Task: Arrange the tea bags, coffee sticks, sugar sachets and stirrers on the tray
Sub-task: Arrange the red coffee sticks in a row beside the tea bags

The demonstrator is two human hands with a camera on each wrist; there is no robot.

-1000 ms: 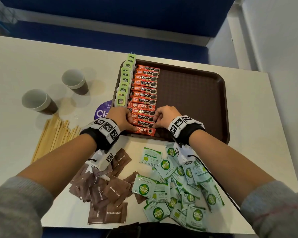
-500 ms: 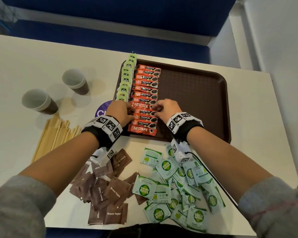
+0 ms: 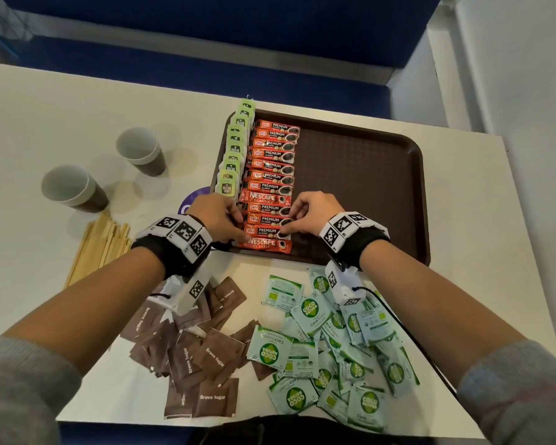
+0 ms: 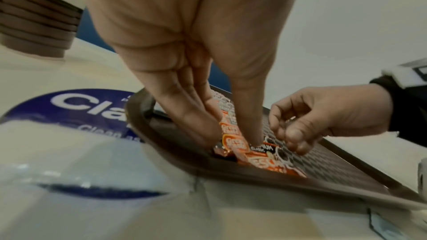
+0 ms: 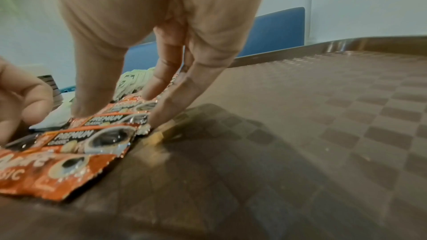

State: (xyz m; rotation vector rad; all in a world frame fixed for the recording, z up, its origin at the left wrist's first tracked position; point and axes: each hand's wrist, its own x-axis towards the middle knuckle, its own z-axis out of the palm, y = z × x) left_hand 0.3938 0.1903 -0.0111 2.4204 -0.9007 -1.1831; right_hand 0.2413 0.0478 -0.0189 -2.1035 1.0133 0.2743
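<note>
- Brown plastic tray (image 3: 366, 175) lies on the white table (image 3: 45, 101), its right part bare.
- Red coffee sticks (image 3: 272, 175) run in one column down the tray's left part, each laid crosswise and overlapping the next; most read "Premium Classic", two read "Nescafe Classic".
- Green-tagged tea bags (image 3: 235, 149) stand in an overlapping row along the tray's left rim, just beside the sticks.
- Left hand (image 3: 217, 216) sits at the left ends of the nearest sticks; in the left wrist view its straight fingers (image 4: 201, 125) and thumb press down on those ends without curling round any.
- Right hand (image 3: 315, 211) sits at the right ends of the same sticks; in the right wrist view its thumb presses on top of a "Premium" stick (image 5: 115, 118) while the fingers (image 5: 166, 109) push against the ends, fairly straight, gripping nothing.
- Brown sugar sachets (image 3: 203, 358) lie in a loose heap on the table near the front edge, under the left forearm.
- Green-and-white coco sugar sachets (image 3: 331, 348) lie heaped just right of them (some face down).
- Wooden stirrers (image 3: 100, 245) lie bundled on the table left of the tray.
- Two paper cups (image 3: 74, 189) stand beyond the stirrers.
</note>
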